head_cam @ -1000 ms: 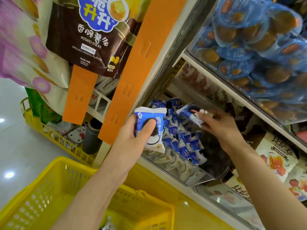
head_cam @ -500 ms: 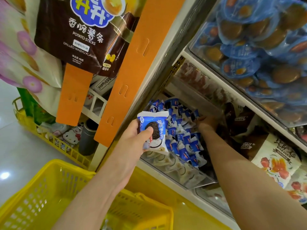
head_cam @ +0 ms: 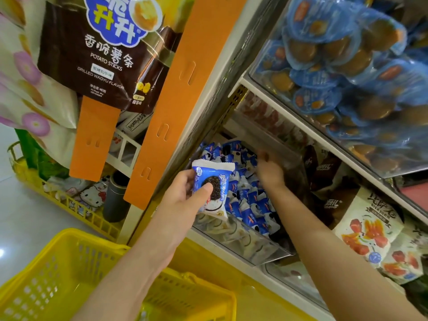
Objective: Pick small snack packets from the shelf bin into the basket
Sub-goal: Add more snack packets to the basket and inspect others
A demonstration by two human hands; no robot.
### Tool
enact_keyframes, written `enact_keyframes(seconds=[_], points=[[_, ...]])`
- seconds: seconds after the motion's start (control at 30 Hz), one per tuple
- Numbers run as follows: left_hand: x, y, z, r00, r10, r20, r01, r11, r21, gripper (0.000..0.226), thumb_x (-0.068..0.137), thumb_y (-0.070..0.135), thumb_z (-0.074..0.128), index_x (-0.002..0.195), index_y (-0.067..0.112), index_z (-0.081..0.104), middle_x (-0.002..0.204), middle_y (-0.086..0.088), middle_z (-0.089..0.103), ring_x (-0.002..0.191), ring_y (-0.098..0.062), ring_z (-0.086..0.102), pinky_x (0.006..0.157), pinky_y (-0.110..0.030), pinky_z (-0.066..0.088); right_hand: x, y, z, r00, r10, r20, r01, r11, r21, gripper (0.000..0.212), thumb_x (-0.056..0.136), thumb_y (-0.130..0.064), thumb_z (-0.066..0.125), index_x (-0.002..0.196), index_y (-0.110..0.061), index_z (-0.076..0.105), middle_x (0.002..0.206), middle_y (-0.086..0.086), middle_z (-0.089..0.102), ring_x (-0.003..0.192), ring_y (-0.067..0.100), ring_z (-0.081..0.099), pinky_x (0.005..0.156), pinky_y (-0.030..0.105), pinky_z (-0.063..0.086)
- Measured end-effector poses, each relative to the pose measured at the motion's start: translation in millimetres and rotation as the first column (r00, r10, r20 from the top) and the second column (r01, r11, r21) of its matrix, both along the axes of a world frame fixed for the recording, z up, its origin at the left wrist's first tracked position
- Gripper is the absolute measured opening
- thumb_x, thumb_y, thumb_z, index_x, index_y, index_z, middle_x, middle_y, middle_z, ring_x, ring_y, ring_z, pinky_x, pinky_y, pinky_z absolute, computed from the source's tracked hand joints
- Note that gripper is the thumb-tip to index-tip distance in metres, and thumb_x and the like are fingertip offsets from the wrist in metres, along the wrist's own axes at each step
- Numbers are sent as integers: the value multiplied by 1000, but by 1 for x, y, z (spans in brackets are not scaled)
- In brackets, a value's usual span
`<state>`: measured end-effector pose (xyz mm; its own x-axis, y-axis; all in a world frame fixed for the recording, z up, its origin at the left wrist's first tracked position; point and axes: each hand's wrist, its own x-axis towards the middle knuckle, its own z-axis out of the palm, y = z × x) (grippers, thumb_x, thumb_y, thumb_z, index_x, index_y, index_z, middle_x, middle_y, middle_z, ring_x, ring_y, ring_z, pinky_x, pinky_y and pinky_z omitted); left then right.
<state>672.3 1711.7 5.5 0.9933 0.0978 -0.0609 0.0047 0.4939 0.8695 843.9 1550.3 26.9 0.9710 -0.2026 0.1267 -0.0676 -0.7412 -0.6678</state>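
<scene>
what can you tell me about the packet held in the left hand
The snack packet is a glossy plastic pillow pack, blue and white, printed with a dark sandwich cookie, with a crimped white top edge. It looks sealed and stands nearly upright, in front of the clear shelf bin of like packets. The left hand pinches it, thumb on the cookie picture.

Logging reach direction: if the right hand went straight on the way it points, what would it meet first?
Probably the blue cookie packets heaped at the back of the clear bin; the right hand is blurred and low over them, so depth is unclear.
</scene>
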Motion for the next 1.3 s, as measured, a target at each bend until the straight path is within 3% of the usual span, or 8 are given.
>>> enact_keyframes(seconds=[0.13,0.37,0.5,0.7,0.93,1.1,1.2,1.3], points=[[-3,-1,-1,995,94,18,-96,988,121,29,89,24,56,117,29,50,107,9,63,89,4,63,64,-9,50,-77,30,14,925,342,165,-363,924,122,29,99,-36,34,99,-26,61,87,-17,62,82,0,59,70,10,46],[-8,-4,-4,982,181,48,-187,961,203,34,86,25,60,118,26,50,105,10,63,89,5,62,67,-9,49,-137,39,25,853,519,59,-514,815,267,26,92,-27,53,97,-3,60,89,18,65,78,24,64,65,33,56],[-13,-3,-5,967,256,17,-244,897,369,10,90,30,53,101,28,51,97,8,59,89,1,59,72,-14,47,-147,32,27,798,532,282,-564,825,41,2,88,-19,59,88,-17,59,84,-3,64,80,13,62,69,27,52],[-22,3,7,1000,-26,-8,23,965,-261,49,78,47,45,107,13,64,100,-7,72,90,-17,69,73,-26,57,-161,19,17,492,810,319,-667,586,-460,21,79,-4,67,100,-7,68,109,4,64,111,9,53,97,23,44],[-19,2,4,998,64,-6,-64,997,-45,24,80,19,60,101,27,67,105,0,68,97,-14,66,80,-31,51,-160,14,18,463,853,239,-667,513,-540,36,79,7,64,111,-9,65,119,3,60,126,13,43,109,29,33],[-20,-1,6,996,-48,81,50,998,-32,51,72,53,54,108,18,61,95,-4,70,84,-13,67,67,-23,54,-161,19,28,664,706,247,-690,706,-162,29,85,-16,62,108,-33,58,105,-25,59,102,-2,56,87,13,45],[-20,0,4,993,-23,118,1,983,185,47,77,63,46,106,28,60,86,10,66,77,-2,60,65,-16,45,-159,24,30,797,581,164,-603,778,173,20,89,-21,58,106,-31,56,97,-14,68,87,1,64,68,15,51],[-21,0,3,992,-26,120,7,988,153,42,76,65,51,100,30,61,82,15,68,72,4,59,58,-8,43,-158,29,31,869,494,-17,-446,798,406,17,92,-27,52,107,-19,53,79,-6,73,66,5,67,51,17,50]])
